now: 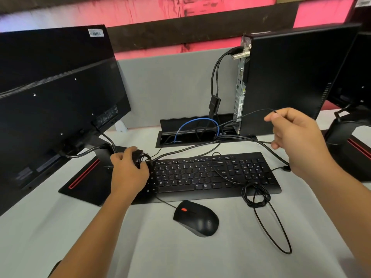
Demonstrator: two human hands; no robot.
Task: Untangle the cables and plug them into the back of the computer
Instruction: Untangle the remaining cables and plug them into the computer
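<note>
A small black computer (pixel 285 81) stands upright at the back right, its port panel (pixel 241 85) facing left with two black cables plugged in near the top. My left hand (pixel 128 169) grips a black bundle of coiled cable (pixel 143 159) at the keyboard's left end. My right hand (pixel 295 137) is raised in front of the computer and pinches a thin black cable (pixel 255 112) between thumb and forefinger. That cable runs left toward the desk's cable box. A loose coil of thin cable (pixel 256 194) lies over the keyboard's right end.
A black keyboard (pixel 200 175) and a black mouse (pixel 197 218) lie on the grey desk. A monitor (pixel 54 101) stands at the left, back toward me. An open cable box (pixel 192 131) holds a blue cable. Another monitor stand (pixel 349 141) is at the right edge.
</note>
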